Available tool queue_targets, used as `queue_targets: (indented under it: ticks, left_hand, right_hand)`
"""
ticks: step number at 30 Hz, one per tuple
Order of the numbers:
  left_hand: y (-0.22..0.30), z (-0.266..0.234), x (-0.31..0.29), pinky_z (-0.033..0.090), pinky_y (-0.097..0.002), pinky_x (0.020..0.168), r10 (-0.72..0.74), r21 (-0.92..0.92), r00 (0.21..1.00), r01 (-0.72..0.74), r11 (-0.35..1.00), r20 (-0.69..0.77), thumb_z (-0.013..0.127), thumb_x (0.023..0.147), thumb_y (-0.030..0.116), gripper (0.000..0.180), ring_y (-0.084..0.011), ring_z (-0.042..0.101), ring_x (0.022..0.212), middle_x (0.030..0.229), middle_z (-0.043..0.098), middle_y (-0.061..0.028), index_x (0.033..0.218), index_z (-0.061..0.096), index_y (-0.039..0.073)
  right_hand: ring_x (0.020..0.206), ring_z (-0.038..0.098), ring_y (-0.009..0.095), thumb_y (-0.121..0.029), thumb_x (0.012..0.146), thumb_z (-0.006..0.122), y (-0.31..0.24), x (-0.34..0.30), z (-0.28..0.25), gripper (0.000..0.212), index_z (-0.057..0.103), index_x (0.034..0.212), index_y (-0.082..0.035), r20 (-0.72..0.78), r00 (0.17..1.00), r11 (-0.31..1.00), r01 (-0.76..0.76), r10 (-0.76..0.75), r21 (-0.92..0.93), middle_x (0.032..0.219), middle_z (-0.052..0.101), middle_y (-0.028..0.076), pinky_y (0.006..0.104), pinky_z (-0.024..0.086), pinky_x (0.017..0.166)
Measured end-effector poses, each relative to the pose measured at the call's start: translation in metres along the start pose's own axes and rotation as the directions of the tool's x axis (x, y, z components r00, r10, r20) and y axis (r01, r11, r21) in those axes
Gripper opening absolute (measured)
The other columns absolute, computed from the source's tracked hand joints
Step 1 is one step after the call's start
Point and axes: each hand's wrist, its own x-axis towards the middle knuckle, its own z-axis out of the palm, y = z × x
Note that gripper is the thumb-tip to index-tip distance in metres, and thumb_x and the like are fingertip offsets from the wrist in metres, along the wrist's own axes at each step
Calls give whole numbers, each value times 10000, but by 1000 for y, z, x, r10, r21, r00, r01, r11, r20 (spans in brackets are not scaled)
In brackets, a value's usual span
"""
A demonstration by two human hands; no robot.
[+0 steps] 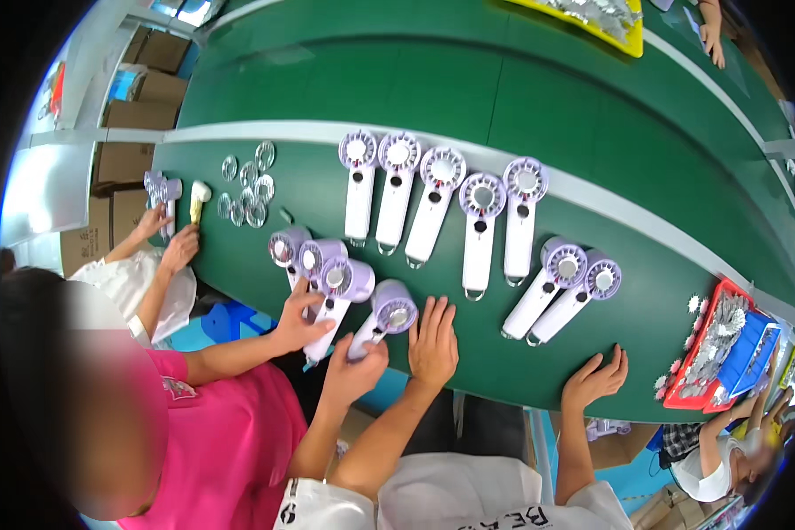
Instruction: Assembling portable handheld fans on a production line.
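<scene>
My left hand (pixel 433 346) lies flat on the green table with its fingers stretched out and nothing in it. Just left of it, a co-worker in pink holds a handheld fan (pixel 392 314) with a purple head and white handle. My right hand (pixel 596 380) rests on the table's near edge, fingers apart and slightly bent, also without a thing in it. Above it lie two handheld fans (pixel 583 279) side by side, handles toward me. Farther off, several more handheld fans (pixel 442 166) form a loose row. The co-worker's other hand touches a cluster of fans (pixel 337 281).
Several clear ring-shaped parts (pixel 250 187) lie at the far left, near another person handling a fan (pixel 163 192). A red tray (pixel 676 390) of silvery parts and a blue bin (pixel 751 349) stand at right. Beyond a pale rail (pixel 627 203) sits a yellow tray (pixel 634 40).
</scene>
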Motion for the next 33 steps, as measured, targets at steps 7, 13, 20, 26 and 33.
queue_targets:
  ticks: [7, 13, 20, 26, 33]
  left_hand:
    - [-4, 2, 1, 298, -525, 1166, 16, 10, 1000, -16, 1000, 8, 604, 892, 104, 443, -329, 425, 1444, 1517, 500, -112, 1334, 599, 68]
    - [-2, 2, 3, 330, -492, 1185, 100, -1, 995, -100, 995, -30, 567, 921, 106, 344, -278, 479, 1418, 1489, 545, -88, 1253, 654, 76]
    - [6, 6, 3, 335, -472, 1189, 62, -40, 996, -65, 997, -70, 567, 923, 112, 325, -263, 486, 1409, 1474, 550, -62, 1235, 652, 96]
    - [-4, 6, 4, 341, -495, 1177, 75, -30, 992, -78, 996, -96, 563, 937, 148, 297, -271, 479, 1405, 1453, 559, -72, 1219, 640, 92]
    - [7, 13, 9, 325, -528, 1180, 98, -68, 978, -112, 991, -185, 572, 913, 72, 292, -305, 468, 1400, 1412, 567, -85, 1200, 626, 68]
  right_hand:
    - [1342, 434, 358, -329, 1058, 471, 2, 3, 10, 444, 540, 1405, -61, -56, 998, 1000, 15, -16, -12, 1448, 489, 157, 504, 309, 1099]
    - [1327, 445, 341, -400, 1068, 454, 6, 6, 10, 466, 548, 1415, -102, -70, 997, 997, 19, -24, -71, 1450, 492, 144, 514, 336, 1068]
    - [1309, 453, 346, -391, 1060, 472, 25, 5, 13, 465, 552, 1412, -97, -91, 994, 994, 54, -63, -98, 1441, 498, 147, 518, 339, 1068]
    - [1267, 492, 362, -321, 1020, 526, 11, 8, 14, 420, 593, 1353, -74, -132, 985, 992, 104, -113, -76, 1375, 559, 159, 520, 361, 1050]
    - [1288, 455, 339, -317, 1010, 525, 3, 9, 16, 418, 578, 1368, -107, -149, 989, 999, 0, -7, -49, 1415, 514, 124, 513, 332, 1065]
